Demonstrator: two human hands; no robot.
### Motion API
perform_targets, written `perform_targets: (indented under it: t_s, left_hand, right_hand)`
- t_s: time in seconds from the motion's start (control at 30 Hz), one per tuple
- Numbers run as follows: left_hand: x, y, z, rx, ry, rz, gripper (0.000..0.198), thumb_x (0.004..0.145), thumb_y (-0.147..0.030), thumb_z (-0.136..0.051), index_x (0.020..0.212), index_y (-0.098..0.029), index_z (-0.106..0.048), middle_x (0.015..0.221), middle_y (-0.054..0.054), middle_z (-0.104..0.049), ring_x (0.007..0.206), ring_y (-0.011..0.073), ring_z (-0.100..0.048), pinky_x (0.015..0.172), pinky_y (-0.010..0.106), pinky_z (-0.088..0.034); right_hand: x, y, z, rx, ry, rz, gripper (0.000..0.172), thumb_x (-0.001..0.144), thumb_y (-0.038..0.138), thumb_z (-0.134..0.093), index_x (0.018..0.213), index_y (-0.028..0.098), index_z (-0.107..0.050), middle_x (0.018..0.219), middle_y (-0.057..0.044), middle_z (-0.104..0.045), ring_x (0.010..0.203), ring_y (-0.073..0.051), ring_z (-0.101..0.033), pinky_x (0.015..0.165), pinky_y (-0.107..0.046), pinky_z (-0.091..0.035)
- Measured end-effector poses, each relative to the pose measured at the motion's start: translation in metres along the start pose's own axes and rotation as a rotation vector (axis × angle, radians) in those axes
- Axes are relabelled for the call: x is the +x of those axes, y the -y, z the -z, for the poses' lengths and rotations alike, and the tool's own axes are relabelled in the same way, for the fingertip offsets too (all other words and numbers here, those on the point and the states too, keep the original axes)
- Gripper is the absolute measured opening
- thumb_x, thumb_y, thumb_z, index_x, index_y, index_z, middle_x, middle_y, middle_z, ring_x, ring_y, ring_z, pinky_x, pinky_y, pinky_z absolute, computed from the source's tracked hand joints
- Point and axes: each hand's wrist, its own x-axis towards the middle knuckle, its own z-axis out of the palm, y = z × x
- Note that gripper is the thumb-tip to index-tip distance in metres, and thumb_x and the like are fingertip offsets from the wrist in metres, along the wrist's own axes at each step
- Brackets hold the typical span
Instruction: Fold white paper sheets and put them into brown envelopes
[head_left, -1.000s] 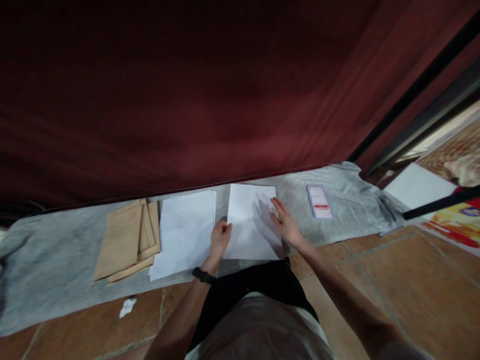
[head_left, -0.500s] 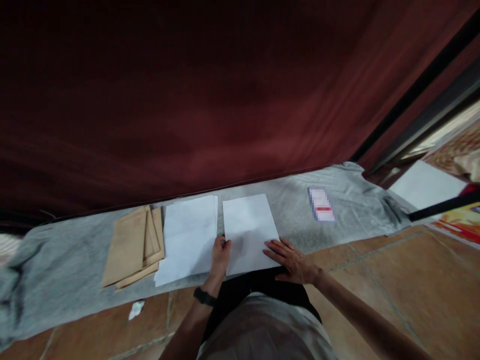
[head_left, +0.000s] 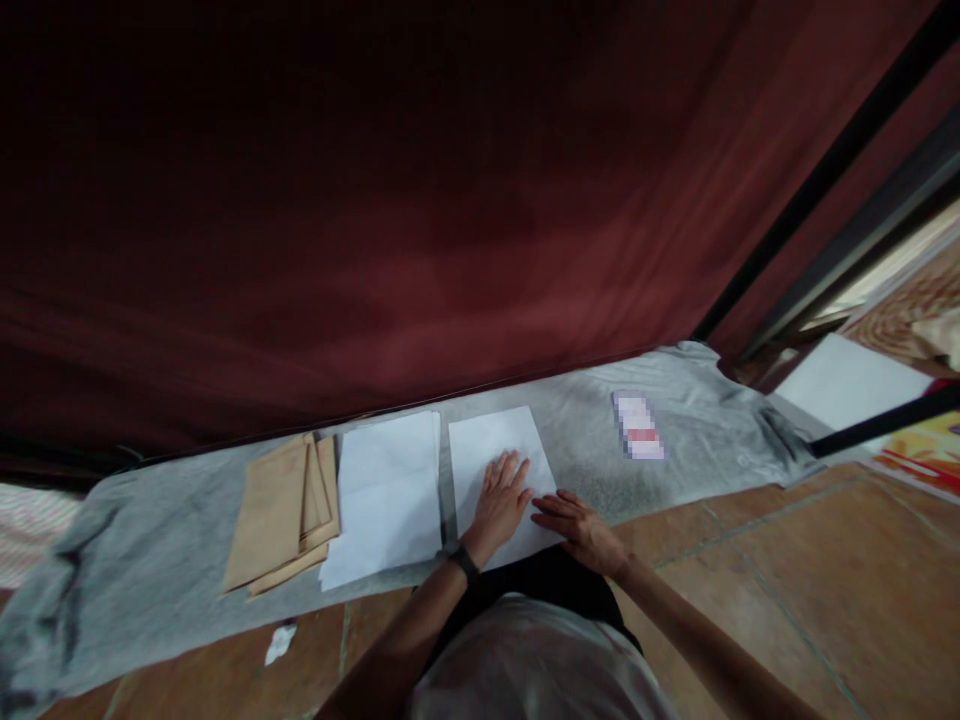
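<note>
A white sheet of paper point(head_left: 491, 430) lies on a grey cloth right in front of me; whether more sheets are under it I cannot tell. My left hand point(head_left: 501, 505) rests palm down on its middle, fingers stretched out. At the sheet's right edge lies my right hand point(head_left: 581, 530), its fingers extended and touching the paper near the lower corner. Just left of this sheet is a stack of white paper point(head_left: 388, 500) with slightly uneven edges. Farther left, several brown envelopes point(head_left: 270, 515) overlap in a pile.
The grey cloth point(head_left: 165, 560) covers a long low surface along a dark red curtain point(head_left: 450, 280). A blurred-out phone-shaped object point(head_left: 637, 425) lies to the right. On the tiled floor point(head_left: 750, 580) is a white scrap point(head_left: 280, 643). A black bar point(head_left: 885, 420) crosses at the right.
My left hand has moved from the sheet's left edge onto its middle and flattened out. My right hand stays by the right edge. The view has shifted slightly.
</note>
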Motion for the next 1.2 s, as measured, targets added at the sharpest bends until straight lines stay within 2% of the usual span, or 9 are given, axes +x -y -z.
perform_targets:
  t_s: [0.13, 0.37, 0.43, 0.53, 0.67, 0.8, 1.0, 1.1, 1.2]
  left_hand:
    - [0.035, 0.013, -0.02, 0.014, 0.032, 0.001, 0.053, 0.103, -0.039, -0.04, 0.153, -0.023, -0.041, 0.163, 0.011, -0.037, 0.153, 0.0302, -0.027, 0.124, 0.056, -0.022]
    - [0.056, 0.083, 0.007, -0.08, -0.092, 0.165, 0.055, 0.104, -0.032, -0.033, 0.156, -0.018, -0.035, 0.16, 0.012, -0.043, 0.151, 0.0229, -0.033, 0.124, 0.047, -0.026]
    - [0.046, 0.089, 0.014, -0.092, -0.108, 0.195, 0.054, 0.104, -0.031, -0.033, 0.155, -0.015, -0.036, 0.158, 0.015, -0.044, 0.151, 0.023, -0.033, 0.124, 0.047, -0.026]
    - [0.006, 0.076, 0.016, -0.092, -0.059, 0.166, 0.055, 0.103, -0.039, -0.039, 0.152, -0.016, -0.042, 0.159, 0.016, -0.042, 0.152, 0.0273, -0.03, 0.125, 0.054, -0.023]
    - [-0.066, 0.045, 0.015, -0.145, 0.185, -0.145, 0.07, 0.091, -0.049, -0.063, 0.154, -0.03, -0.04, 0.165, 0.008, -0.033, 0.154, 0.0278, -0.026, 0.125, 0.053, -0.024]
    - [-0.106, 0.041, 0.018, -0.146, 0.203, -0.146, 0.069, 0.087, -0.027, -0.068, 0.152, -0.031, -0.043, 0.162, 0.006, -0.039, 0.152, 0.0256, -0.032, 0.125, 0.052, -0.027]
    - [-0.114, 0.068, 0.022, -0.361, 0.094, 0.016, 0.037, 0.09, -0.015, -0.056, 0.122, -0.027, -0.07, 0.136, 0.004, -0.067, 0.129, 0.019, -0.061, 0.111, 0.039, -0.049]
    - [-0.105, 0.074, 0.023, -0.476, 0.04, 0.127, 0.023, 0.09, -0.023, -0.059, 0.106, -0.024, -0.076, 0.123, 0.004, -0.074, 0.115, 0.0203, -0.068, 0.104, 0.036, -0.053]
    - [-0.087, 0.075, 0.023, -0.517, -0.058, 0.351, 0.021, 0.09, -0.035, -0.06, 0.096, -0.022, -0.076, 0.097, 0.003, -0.079, 0.087, 0.0197, -0.072, 0.082, 0.031, -0.057]
  right_hand:
    - [0.001, 0.003, 0.0, -0.017, -0.004, -0.008, 0.068, 0.079, 0.013, -0.052, 0.145, 0.026, -0.056, 0.155, -0.008, -0.05, 0.143, -0.025, -0.045, 0.122, -0.052, -0.03]
    - [0.0, 0.004, -0.001, -0.011, -0.017, -0.022, 0.07, 0.077, 0.013, -0.052, 0.146, 0.026, -0.055, 0.154, -0.008, -0.05, 0.143, -0.026, -0.045, 0.122, -0.053, -0.031]
    - [0.0, 0.002, -0.001, -0.012, -0.02, -0.016, 0.065, 0.082, 0.016, -0.052, 0.146, 0.025, -0.055, 0.154, -0.008, -0.051, 0.143, -0.025, -0.045, 0.122, -0.053, -0.031]
    - [0.0, 0.0, -0.002, 0.004, -0.037, -0.015, 0.058, 0.089, 0.019, -0.052, 0.146, 0.026, -0.054, 0.152, -0.008, -0.053, 0.142, -0.025, -0.047, 0.121, -0.053, -0.032]
    - [0.0, -0.004, -0.003, 0.042, -0.066, -0.005, 0.051, 0.094, 0.024, -0.051, 0.145, 0.028, -0.055, 0.148, -0.008, -0.057, 0.139, -0.025, -0.051, 0.12, -0.054, -0.033]
    - [-0.001, -0.006, -0.002, 0.046, -0.065, 0.0, 0.048, 0.096, 0.022, -0.052, 0.143, 0.028, -0.057, 0.145, -0.008, -0.06, 0.137, -0.024, -0.053, 0.119, -0.053, -0.034]
    - [0.0, -0.008, 0.006, 0.097, -0.095, -0.026, 0.033, 0.099, 0.024, -0.051, 0.128, 0.029, -0.067, 0.127, -0.006, -0.072, 0.119, -0.021, -0.066, 0.112, -0.046, -0.045]
    - [0.008, -0.008, 0.012, 0.154, -0.153, -0.134, 0.028, 0.101, 0.032, -0.051, 0.122, 0.028, -0.07, 0.124, -0.005, -0.074, 0.114, -0.021, -0.069, 0.102, -0.04, -0.053]
    - [0.022, -0.009, 0.018, 0.114, -0.169, -0.336, 0.029, 0.1, 0.039, -0.052, 0.117, 0.024, -0.071, 0.114, -0.006, -0.076, 0.105, -0.022, -0.072, 0.091, -0.033, -0.056]
